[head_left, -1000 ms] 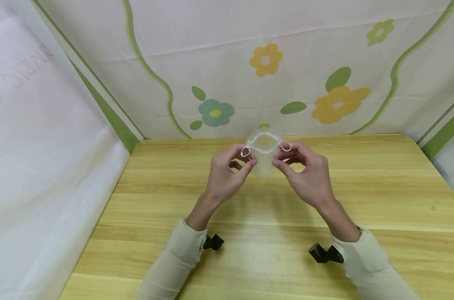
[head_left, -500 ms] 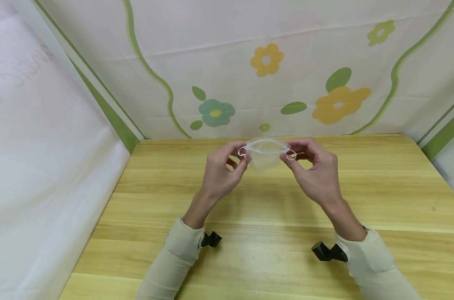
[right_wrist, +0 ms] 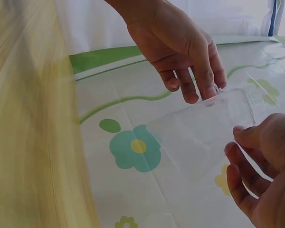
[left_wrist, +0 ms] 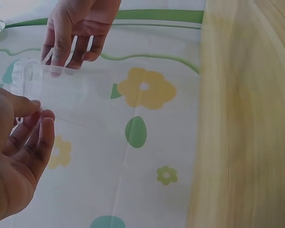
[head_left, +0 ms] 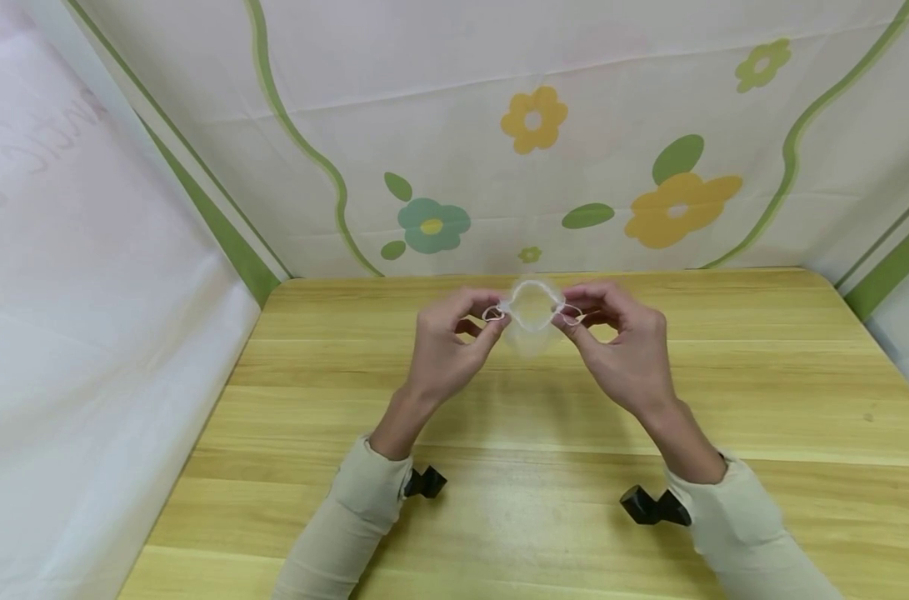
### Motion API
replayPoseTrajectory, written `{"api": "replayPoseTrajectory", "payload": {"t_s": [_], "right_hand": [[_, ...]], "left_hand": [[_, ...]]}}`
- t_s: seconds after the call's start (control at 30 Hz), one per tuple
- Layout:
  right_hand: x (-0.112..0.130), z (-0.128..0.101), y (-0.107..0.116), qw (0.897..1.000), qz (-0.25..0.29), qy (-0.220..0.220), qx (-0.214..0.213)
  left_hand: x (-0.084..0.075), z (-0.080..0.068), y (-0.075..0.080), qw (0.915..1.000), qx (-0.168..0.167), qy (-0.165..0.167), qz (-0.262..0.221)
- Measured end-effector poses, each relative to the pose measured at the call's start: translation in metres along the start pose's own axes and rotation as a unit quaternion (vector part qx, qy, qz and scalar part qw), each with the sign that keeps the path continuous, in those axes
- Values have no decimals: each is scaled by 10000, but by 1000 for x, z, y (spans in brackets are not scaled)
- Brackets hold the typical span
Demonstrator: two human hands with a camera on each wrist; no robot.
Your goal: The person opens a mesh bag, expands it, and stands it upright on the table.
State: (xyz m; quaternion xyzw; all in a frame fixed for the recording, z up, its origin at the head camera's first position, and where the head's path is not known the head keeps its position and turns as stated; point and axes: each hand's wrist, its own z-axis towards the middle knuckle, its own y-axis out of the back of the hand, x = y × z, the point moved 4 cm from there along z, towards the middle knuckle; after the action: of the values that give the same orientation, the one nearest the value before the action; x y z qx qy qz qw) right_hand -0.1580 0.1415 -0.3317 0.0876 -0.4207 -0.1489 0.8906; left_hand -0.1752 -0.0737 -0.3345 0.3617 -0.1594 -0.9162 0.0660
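Above the far middle of the pale wooden table [head_left: 499, 433], a small clear plastic bag [head_left: 530, 315] is pinched at its rim by the left hand [head_left: 447, 354] and right hand [head_left: 625, 350], fingers [head_left: 491, 332] grasping it

A light yellow wooden desk [head_left: 514, 433] with lengthwise plank grain is seen across the lower half of the head view. Its far edge is met by a white cloth backdrop printed with flowers and green lines [head_left: 499, 167], and its left edge by a plain white sheet [head_left: 87, 333]. No loose item can be made out on its surface; what is held is kept above it, seemingly without contact.
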Motion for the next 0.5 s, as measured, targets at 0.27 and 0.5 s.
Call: {"api": "replayPoseTrajectory", "payload": {"t_s": [0.27, 0.5], "right_hand": [[-2, -3, -6, 9993, -221, 4, 300], [-5, -1, -2, 9989, -315, -141, 324]], "left_hand": [[0, -2, -7, 9996, 268, 38, 97], [2, -2, -2, 9990, 307, 314, 15]]}}
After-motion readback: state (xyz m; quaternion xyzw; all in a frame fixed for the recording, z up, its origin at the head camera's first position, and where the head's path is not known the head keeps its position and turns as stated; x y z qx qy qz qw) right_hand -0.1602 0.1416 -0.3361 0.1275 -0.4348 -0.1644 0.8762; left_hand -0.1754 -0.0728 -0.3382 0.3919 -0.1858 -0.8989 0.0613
